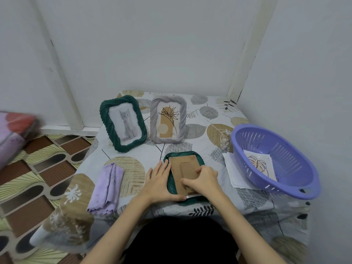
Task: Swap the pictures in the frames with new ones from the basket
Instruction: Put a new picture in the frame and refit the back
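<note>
Lying nearest the person, item 1: a green frame face down [183, 198] at the table's front edge, its brown backing board [183, 174] uppermost with the stand flap flat; a thin white edge shows at the near rim, perhaps a picture under the board, though I cannot tell which picture. The left hand [162, 182] lies flat, fingers straight and relaxed, pressing the frame's left side, thumb along the near rim. The right hand [202, 180] rests on the board with fingers bent, fingertips pressing it; whether it pinches the flap I cannot tell. Item 2: a folded lilac cloth [107, 187], left of the hands, untouched. Item 3: a purple basket [282, 174], right, with at least 1 line-drawing print [260, 164] inside and loose white sheets [233, 172] beneath or beside it. Item 4: a green frame with a kitten photo [123, 123], standing further back. Item 5: a grey frame with a botanical print [168, 120], standing beside it. Judgement: 1 of 3 frames is in work, its back being opened or closed; the 2 upright frames may still await swapping, so roughly the early to middle part of the job.
</note>
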Demonstrator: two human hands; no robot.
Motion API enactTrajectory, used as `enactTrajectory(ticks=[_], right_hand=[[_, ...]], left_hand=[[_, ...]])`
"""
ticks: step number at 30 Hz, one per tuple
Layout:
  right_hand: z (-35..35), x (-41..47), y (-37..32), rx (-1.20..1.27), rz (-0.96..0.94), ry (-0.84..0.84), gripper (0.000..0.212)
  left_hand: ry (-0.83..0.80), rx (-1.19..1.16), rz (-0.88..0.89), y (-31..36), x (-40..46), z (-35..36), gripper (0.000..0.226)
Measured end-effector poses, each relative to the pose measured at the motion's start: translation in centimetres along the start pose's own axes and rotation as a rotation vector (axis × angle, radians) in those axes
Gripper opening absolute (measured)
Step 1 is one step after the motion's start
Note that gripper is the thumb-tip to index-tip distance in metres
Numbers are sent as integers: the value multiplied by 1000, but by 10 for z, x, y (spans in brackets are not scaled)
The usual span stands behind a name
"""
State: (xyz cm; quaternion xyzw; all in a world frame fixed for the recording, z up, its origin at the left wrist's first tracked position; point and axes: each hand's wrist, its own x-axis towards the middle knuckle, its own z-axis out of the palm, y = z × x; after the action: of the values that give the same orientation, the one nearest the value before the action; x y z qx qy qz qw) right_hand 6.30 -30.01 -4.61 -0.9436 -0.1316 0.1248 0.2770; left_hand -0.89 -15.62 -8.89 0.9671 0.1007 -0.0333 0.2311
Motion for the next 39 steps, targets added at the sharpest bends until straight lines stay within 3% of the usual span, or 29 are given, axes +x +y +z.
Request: enactTrajectory(ticks=[5, 9, 12, 31, 39], right_hand=[[1, 1, 4, 30, -31, 39, 61], [3, 0, 9, 76, -54, 82, 61], [0, 2, 9, 117, -58, 115, 60], [7, 4, 13, 68, -79, 86, 63], [-20, 14, 25, 676, 143, -28, 50]], left_hand=[[30, 4, -5, 3, 0, 4, 153], [75, 5, -15, 5, 0, 6, 137], [70, 12, -20, 6, 1, 7, 149], [27, 69, -23, 0, 1, 2, 144], [-30, 79, 74, -3, 8, -5, 124]])
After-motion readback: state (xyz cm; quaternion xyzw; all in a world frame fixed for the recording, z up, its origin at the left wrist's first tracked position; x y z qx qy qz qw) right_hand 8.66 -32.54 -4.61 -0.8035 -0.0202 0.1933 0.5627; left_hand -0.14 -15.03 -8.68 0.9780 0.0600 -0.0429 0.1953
